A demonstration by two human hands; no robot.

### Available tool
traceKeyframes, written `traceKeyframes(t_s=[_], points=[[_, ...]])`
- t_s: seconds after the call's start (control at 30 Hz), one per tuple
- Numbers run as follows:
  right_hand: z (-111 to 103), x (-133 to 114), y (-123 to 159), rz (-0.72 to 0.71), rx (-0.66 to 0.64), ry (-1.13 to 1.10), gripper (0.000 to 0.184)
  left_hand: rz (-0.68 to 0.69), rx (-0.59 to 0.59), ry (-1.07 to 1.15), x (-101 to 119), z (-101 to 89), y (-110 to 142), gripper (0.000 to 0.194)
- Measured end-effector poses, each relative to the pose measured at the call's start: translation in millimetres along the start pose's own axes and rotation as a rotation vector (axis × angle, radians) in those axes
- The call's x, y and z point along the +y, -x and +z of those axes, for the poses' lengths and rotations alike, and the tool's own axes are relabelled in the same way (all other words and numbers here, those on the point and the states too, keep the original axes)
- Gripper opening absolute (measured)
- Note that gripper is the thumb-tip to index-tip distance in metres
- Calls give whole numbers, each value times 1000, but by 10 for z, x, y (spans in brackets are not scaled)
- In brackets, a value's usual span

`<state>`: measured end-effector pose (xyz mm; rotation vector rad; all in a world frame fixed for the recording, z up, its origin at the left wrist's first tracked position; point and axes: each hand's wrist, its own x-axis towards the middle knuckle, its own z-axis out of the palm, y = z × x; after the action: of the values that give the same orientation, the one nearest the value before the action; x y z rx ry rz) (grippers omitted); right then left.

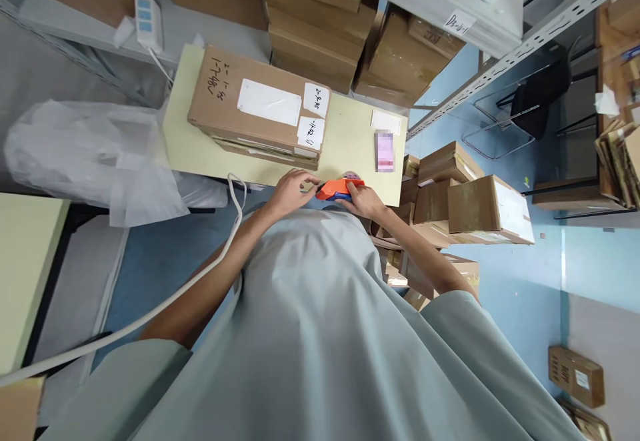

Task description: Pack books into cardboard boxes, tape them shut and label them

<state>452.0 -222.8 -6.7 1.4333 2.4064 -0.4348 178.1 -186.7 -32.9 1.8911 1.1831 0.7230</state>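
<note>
An orange-and-blue tool (334, 189) spans left to right at the near edge of a pale table (350, 124), its right end gripped in the right hand (367, 201); the left hand (293, 193) curls its fingers at the dark left tip, whether pinching impossible to tell; a labeled carton (260, 127) sits beyond.

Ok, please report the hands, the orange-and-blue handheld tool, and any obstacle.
Right hand holds the tool. Left hand at its other end, contact unclear. Possible obstacle: brown rectangular cardboard box beyond hands.

Packing storeroom, stacked cardboard cartons (471, 206), labelled metal shelf (425, 4), worktable (347, 124)
</note>
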Motion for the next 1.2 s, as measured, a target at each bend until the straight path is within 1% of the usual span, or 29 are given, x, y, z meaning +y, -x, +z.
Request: traceKeyframes(t_s=[0.07,0.23,0.37,0.47,0.53,0.6,0.67,0.73,0.83,1.0,1.1,1.2], points=[[-110,-16,-13,1,-37,32,68,-46,19,28,-63,9,-73,22],[-331,-41,-75,22,-114,88,71,-144,67,100,-256,40,-173,34],[-414,-30,-94,44,-130,108,74,-193,67,161,-298,105,-234,39],[-436,18,-62,68,-127,107,76,-197,57,173,-316,124,-293,35],[-433,97,-9,103,-145,108,76,-227,83,160,-388,70,-310,31],[-407,216,67,162,-173,110,75,-282,153,127,-511,-33,-297,29],[-355,350,144,232,-193,112,73,-336,211,89,-643,-133,-262,29],[-287,459,195,286,-197,108,72,-359,232,62,-728,-171,-230,26],[-191,537,200,343,-190,98,72,-350,276,32,-733,-97,-218,24],[-124,523,76,393,-177,72,72,-357,402,-2,-646,73,-283,24],[-123,492,-6,413,-173,68,73,-402,461,-7,-610,100,-328,25],[-120,471,-44,411,-161,80,73,-468,496,20,-546,110,-345,26]])
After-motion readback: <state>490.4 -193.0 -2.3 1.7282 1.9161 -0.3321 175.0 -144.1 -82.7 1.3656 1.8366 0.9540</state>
